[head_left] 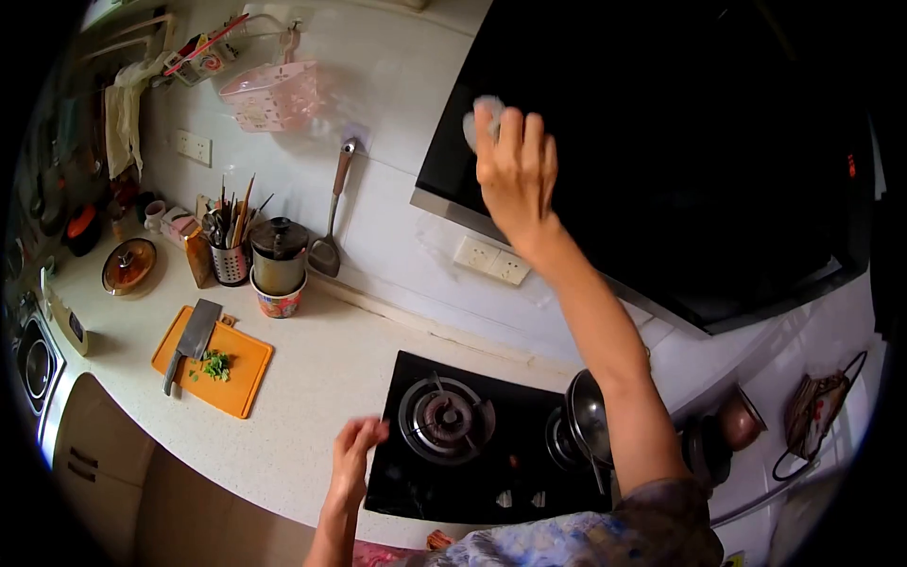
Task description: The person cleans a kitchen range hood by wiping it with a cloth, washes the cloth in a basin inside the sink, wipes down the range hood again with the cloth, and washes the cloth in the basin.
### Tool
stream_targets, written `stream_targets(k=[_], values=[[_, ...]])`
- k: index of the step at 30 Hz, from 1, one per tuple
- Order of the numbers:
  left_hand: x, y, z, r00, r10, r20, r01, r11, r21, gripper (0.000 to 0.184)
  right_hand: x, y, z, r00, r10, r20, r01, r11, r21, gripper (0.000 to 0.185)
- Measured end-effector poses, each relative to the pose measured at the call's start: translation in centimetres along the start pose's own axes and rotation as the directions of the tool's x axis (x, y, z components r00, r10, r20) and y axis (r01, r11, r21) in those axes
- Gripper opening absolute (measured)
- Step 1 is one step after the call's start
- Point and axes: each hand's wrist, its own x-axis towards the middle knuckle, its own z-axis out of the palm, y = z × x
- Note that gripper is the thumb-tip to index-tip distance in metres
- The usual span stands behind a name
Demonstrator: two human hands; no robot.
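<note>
My right hand (518,170) is raised to the lower left edge of the black range hood (661,170). Its fingers are closed on a pale grey-white wad (484,118), mostly covered by the fingers; I cannot tell whether it is cloth or a scrubber. Low down by the left edge of the black gas stove (383,487), my left hand (355,454) hovers with loosely bent fingers and nothing visible in them. The left burner (446,421) is bare. A metal pan (590,416) sits on the right burner, partly behind my right forearm.
Left on the counter (312,378), an orange cutting board (241,383) carries a cleaver (198,329) and chopped greens (216,365). Behind stand a lidded pot (279,260) and a utensil holder (230,266). A spatula (333,213) and a pink basket (274,94) hang on the wall.
</note>
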Motion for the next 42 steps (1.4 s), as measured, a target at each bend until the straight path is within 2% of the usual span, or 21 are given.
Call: stream_targets(k=[2,3,5,6,7,8,9,11,12,14,15,16,18,20,22,26,29,32,35,40,42], values=[[2.1,3.6,3.2,0.983,0.158,0.091,-0.151,0.985,-0.080,0.040,-3.5,-0.9,-1.1,0.968,0.076,0.237,-0.138,0.957,0.256,0.027],[2.8,5.4,5.0,0.968,0.217,0.127,-0.198,0.969,-0.150,0.048,-5.1,-1.2,-2.7,0.861,0.094,0.500,-0.353,0.817,0.456,0.027],[2.9,9.2,8.6,0.966,0.198,0.169,-0.129,0.928,-0.350,0.055,-7.4,-3.6,-5.7,0.787,0.131,0.603,-0.556,0.575,0.601,0.034],[3.5,9.7,9.6,0.966,0.199,0.167,-0.131,0.927,-0.350,0.055,-8.4,-4.9,-7.3,0.771,0.111,0.627,-0.607,0.427,0.670,0.037],[4.2,9.8,10.4,0.959,0.131,0.250,0.016,0.858,-0.513,0.052,-8.5,-5.7,-9.0,0.800,0.038,0.598,-0.565,0.379,0.733,0.038],[4.7,10.2,11.1,0.937,0.079,0.341,0.170,0.748,-0.641,0.050,-8.9,-6.2,-10.2,0.755,-0.178,0.631,-0.544,0.366,0.755,0.053],[4.8,11.0,12.1,0.939,0.073,0.337,0.170,0.751,-0.639,0.050,-9.2,-6.0,-11.2,0.747,-0.194,0.636,-0.569,0.310,0.762,0.060],[4.9,13.2,13.8,0.928,0.359,0.100,-0.250,0.797,-0.549,0.045,-9.9,-4.6,-12.6,0.728,-0.190,0.658,-0.624,0.213,0.752,0.073],[6.7,13.5,14.0,0.867,0.497,0.025,-0.443,0.794,-0.417,0.042,-10.3,-3.3,-13.0,0.716,-0.174,0.676,-0.654,0.174,0.737,0.079],[10.9,15.0,15.0,0.611,0.787,-0.081,-0.790,0.600,-0.127,0.040,-10.5,-1.2,-13.2,0.731,-0.074,0.679,-0.632,0.304,0.713,0.068],[12.6,16.3,15.7,0.422,0.901,-0.097,-0.891,0.432,0.137,0.043,-10.9,-0.4,-13.2,0.736,-0.053,0.675,-0.633,0.301,0.713,0.060],[13.1,18.2,16.8,0.209,0.977,-0.046,-0.887,0.209,0.411,0.049,-11.2,0.3,-13.2,0.743,-0.030,0.668,-0.631,0.300,0.715,0.053],[15.9,19.7,18.6,0.084,0.996,0.033,-0.839,0.053,0.541,0.054,-11.8,1.4,-14.0,0.716,-0.042,0.696,-0.658,0.289,0.695,0.046],[19.2,19.5,19.9,0.013,0.994,0.108,-0.820,-0.051,0.570,0.058,-12.5,2.0,-14.9,0.693,-0.034,0.720,-0.683,0.289,0.671,0.036],[22.1,17.4,20.7,-0.045,0.985,0.165,-0.879,-0.117,0.462,0.068,-14.0,2.6,-15.6,0.673,-0.060,0.737,-0.681,0.339,0.650,0.034],[22.7,18.1,21.6,-0.062,0.951,0.304,-0.799,-0.230,0.556,0.066,-16.7,4.1,-17.0,0.624,-0.033,0.781,-0.726,0.346,0.595,0.030],[19.9,27.2,23.5,-0.349,0.901,0.257,-0.742,-0.433,0.513,0.056,-18.6,5.5,-17.8,0.570,0.037,0.821,-0.776,0.353,0.523,0.024],[15.7,35.3,26.4,-0.608,0.749,0.264,-0.620,-0.655,0.432,0.049,-19.9,6.0,-17.6,0.538,0.060,0.841,-0.806,0.328,0.492,0.022],[16.0,34.6,27.5,-0.669,0.714,0.206,-0.583,-0.676,0.450,0.047,-21.2,5.0,-16.6,0.511,0.083,0.856,-0.843,0.243,0.480,0.021],[23.2,20.0,21.8,-0.290,0.717,0.634,-0.653,-0.633,0.416,0.043,-20.1,3.9,-17.3,0.544,0.072,0.836,-0.826,0.223,0.519,0.021],[22.5,20.9,21.2,-0.261,0.669,0.696,-0.634,-0.663,0.399,0.046,-20.4,4.4,-17.4,0.584,0.091,0.807,-0.797,0.252,0.548,0.020]])
